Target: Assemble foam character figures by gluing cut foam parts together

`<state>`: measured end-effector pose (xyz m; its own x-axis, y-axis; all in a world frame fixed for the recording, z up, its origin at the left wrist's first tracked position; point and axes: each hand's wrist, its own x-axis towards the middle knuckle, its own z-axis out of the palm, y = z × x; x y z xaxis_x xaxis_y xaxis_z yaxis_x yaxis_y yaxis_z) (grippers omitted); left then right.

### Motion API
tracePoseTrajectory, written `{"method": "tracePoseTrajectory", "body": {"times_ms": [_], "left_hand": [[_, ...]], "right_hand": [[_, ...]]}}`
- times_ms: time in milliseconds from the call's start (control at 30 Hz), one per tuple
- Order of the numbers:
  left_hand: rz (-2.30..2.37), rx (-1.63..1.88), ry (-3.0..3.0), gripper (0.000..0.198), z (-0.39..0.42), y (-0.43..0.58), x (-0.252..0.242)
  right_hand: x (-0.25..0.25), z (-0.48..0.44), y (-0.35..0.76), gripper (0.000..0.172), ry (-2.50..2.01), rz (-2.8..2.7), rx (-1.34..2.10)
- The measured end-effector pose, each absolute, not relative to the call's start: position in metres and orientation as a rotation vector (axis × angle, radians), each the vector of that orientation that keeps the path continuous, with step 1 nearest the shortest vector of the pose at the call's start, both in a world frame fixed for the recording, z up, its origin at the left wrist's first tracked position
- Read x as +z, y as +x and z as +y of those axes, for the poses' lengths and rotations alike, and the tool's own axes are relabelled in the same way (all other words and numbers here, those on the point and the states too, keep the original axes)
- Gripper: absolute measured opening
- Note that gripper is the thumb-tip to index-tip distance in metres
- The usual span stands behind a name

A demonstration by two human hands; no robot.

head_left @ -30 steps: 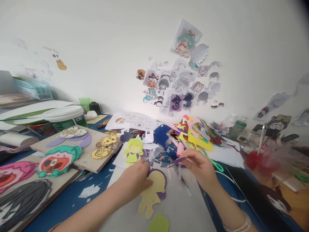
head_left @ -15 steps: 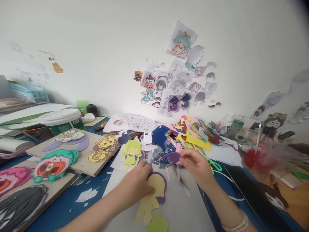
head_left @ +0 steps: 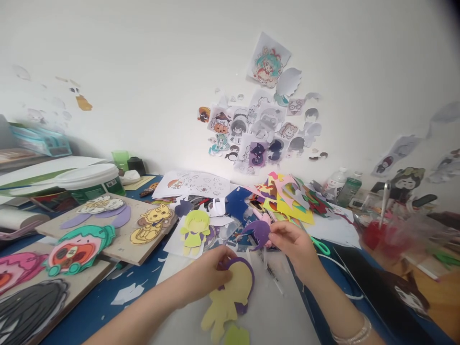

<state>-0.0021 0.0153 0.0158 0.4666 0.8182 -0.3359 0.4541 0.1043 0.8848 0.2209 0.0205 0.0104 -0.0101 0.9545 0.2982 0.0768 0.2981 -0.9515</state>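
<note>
My left hand [head_left: 221,273] pinches the head of a pale yellow doll-shaped cutout [head_left: 221,311] backed by a purple piece [head_left: 252,278] that shows as a rim. Between thumb and fingertips, my right hand [head_left: 289,239] holds up a small purple cutout [head_left: 260,232] with a pointed, curved edge. Below the doll shape lies a lime green piece [head_left: 237,335] on a whitish mat [head_left: 280,316]. Just beyond my left hand, a finished-looking figure in yellow and lime [head_left: 195,232] rests on white paper. A pen-like tool [head_left: 276,280] lies below my right hand.
Boards [head_left: 143,256] with layered character cutouts stand on the left, near a white-lidded tub [head_left: 88,177]. Coloured scraps [head_left: 291,201] pile up at the back. Green-handled scissors [head_left: 319,246], a white cable [head_left: 345,290] and bottles [head_left: 350,187] are on the right. Drawings [head_left: 269,60] cover the wall.
The purple cutout in my right hand has turned, so its pointed edge shows more. My left hand has shifted slightly right with the doll-shaped cutout and its purple backing.
</note>
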Motion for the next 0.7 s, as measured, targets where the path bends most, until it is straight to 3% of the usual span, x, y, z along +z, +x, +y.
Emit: {"method": "tracePoseTrajectory", "body": {"times_ms": [333, 700], "left_hand": [[1.097, 0.655, 1.179, 0.024, 0.020, 0.006, 0.021], [0.970, 0.757, 0.963, 0.027, 0.019, 0.014, 0.009]], "right_hand": [[0.017, 0.017, 0.212, 0.010, -1.172, -1.700, 1.011], [0.008, 0.021, 0.203, 0.014, -1.285, -1.775, 0.853]]}}
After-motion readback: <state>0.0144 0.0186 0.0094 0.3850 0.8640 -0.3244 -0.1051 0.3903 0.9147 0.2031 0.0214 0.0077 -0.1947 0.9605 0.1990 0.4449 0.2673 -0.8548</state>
